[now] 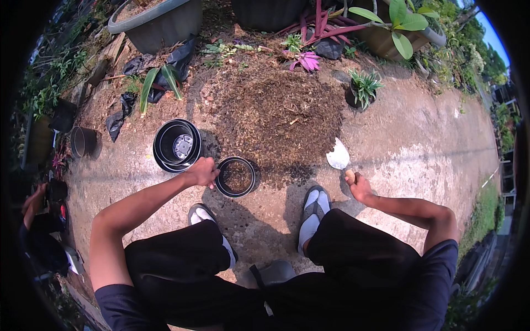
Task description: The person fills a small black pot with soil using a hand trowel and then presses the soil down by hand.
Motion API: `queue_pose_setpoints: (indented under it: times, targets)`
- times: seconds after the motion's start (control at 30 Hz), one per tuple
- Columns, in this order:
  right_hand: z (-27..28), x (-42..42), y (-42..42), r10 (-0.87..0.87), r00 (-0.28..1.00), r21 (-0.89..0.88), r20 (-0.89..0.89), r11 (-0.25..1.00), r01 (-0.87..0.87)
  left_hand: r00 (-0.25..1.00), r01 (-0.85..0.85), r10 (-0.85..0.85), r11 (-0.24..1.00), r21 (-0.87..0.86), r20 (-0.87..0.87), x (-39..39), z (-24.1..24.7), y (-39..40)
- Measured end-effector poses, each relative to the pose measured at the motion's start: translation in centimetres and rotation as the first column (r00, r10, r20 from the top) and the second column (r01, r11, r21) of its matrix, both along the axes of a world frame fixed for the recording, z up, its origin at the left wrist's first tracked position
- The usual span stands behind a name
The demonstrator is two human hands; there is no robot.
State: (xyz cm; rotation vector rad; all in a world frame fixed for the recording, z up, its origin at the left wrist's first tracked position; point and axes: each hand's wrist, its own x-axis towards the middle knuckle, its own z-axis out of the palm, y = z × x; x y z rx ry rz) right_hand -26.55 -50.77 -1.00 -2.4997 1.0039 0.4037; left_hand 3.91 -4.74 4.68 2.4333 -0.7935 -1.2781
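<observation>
My left hand (203,171) grips the near-left rim of a round black plastic pot (254,182), which stands on the concrete with some brown soil mix inside. Just beyond that hand stands a stack of nested black plastic pots (159,155). In my right hand (360,188) is the wooden handle of a hand trowel (338,155). Its pale metal blade points away from me, at the right edge of a spread heap of loose potting mix (273,120).
A small potted plant with striped leaves (365,89) stands right of the heap. Large planters (165,29) line the back. Black plastic bags (116,122) and an upright dark pot (83,142) lie leftward. Another person's arm (35,202) shows at the far left.
</observation>
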Motion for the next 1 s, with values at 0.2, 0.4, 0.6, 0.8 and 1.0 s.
queue_pose_setpoints:
  times: [0.2, 0.4, 0.6, 0.8, 1.0]
  targets:
    - [0.9, -0.4, 0.0, 0.065, 0.998, 0.000, 0.025, 0.998, -0.065, 1.000, 0.007, -0.007, 1.000, 0.007, -0.003, 0.0, -0.1, 0.1]
    - [4.9, -0.2, -2.7, 0.163, 0.985, -0.010, 0.064, 0.987, -0.162, 0.998, -0.058, 0.058, 0.998, 0.020, -0.008, -0.2, -0.3, 0.3]
    - [7.4, 1.0, -2.6, 0.292, 0.944, 0.073, 0.152, 0.949, -0.305, 0.997, -0.073, 0.074, 0.997, 0.023, -0.033, -0.6, 0.0, 0.6]
    - [9.9, 4.2, 3.0, 0.468, 0.871, 0.207, 0.145, 0.847, -0.490, 0.999, -0.031, 0.030, 0.999, -0.040, -0.040, -0.1, -0.8, 1.1]
    - [13.9, 9.8, 10.2, 0.668, 0.729, 0.271, 0.150, 0.681, -0.680, 0.998, -0.050, 0.049, 0.998, -0.031, -0.045, -0.5, -0.5, 1.5]
